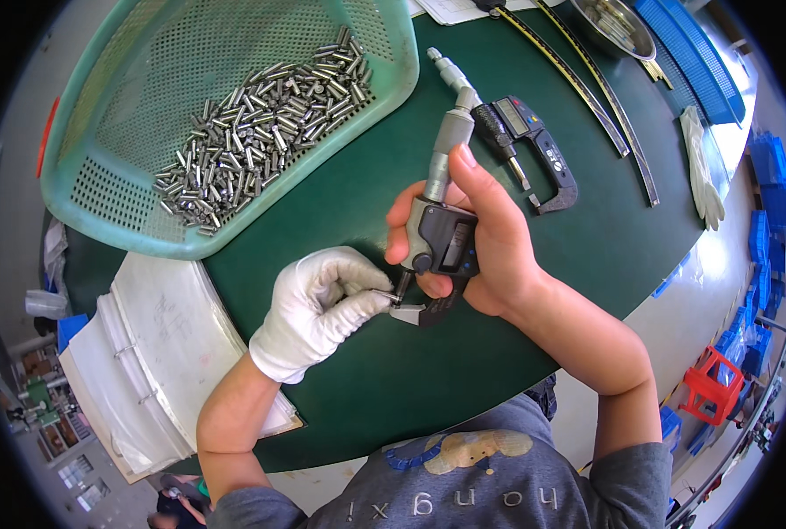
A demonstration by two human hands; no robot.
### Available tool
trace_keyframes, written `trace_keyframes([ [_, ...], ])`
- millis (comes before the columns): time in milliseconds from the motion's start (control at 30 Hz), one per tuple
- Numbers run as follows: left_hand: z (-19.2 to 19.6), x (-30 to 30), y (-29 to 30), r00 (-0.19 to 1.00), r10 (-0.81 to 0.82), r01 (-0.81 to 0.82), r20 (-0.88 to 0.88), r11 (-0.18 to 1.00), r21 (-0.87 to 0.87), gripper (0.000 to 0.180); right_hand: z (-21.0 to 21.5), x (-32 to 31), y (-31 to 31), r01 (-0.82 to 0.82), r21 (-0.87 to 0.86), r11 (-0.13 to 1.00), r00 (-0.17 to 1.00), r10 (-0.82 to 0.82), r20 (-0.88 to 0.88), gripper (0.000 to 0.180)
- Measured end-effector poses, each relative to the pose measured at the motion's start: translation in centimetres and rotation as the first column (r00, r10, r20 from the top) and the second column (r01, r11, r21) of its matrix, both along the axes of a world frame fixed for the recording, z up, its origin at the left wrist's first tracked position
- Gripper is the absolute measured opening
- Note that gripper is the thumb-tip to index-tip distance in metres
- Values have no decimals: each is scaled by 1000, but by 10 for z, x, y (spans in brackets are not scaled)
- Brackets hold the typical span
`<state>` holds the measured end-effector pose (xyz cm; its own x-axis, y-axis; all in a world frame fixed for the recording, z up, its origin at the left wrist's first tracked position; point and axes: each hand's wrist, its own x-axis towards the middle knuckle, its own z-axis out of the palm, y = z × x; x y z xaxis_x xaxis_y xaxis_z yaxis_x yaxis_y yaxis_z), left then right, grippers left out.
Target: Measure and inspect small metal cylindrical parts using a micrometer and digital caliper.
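Observation:
My left hand (324, 309), in a white glove, pinches a small metal pin (391, 296) between thumb and fingertips. The pin sits at the measuring jaws of a digital micrometer (434, 231); whether both jaws touch it is too small to tell. Bare, my right hand (499, 234) wraps round the micrometer's frame, its thumb up along the grey barrel. A second digital micrometer (525, 137) lies on the green table (357, 388) beyond my right hand. At the far left, a pale green perforated basket (225, 242) holds a heap of short shiny metal pins (260, 132).
An open ring binder (168, 353) lies left of my left arm. Two ruler-like strips (578, 79), a metal bowl (618, 26), a blue basket (692, 57) and a white glove (700, 167) lie at the far right. A red stool (713, 385) stands on the floor.

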<state>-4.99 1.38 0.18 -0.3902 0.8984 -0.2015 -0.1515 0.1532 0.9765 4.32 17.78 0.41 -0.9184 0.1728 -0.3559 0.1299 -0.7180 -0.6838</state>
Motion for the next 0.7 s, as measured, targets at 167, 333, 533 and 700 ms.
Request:
trace_keyframes([
  [167, -1, -1, 0, 1000, -10, 10, -3, 999, 36, 11, 2, 0, -1, 22, -58, 998, 1000, -22, -5, 61],
  [333, -2, -2, -1, 1000, -7, 7, 11, 999, 48, 11, 0, 0, 0, 13, -72, 997, 999, -15, -32, 62],
  [533, -3, -3, 0, 1000, -15, 14, 5, 997, 81, 10, 1, -1, -1, 8, -31, 999, 1000, -8, -3, 63],
  [700, -3, -3, -2, 1000, -20, 21, -13, 996, 82, 9, 1, -1, -1, -14, -46, 999, 1000, 14, -6, 65],
])
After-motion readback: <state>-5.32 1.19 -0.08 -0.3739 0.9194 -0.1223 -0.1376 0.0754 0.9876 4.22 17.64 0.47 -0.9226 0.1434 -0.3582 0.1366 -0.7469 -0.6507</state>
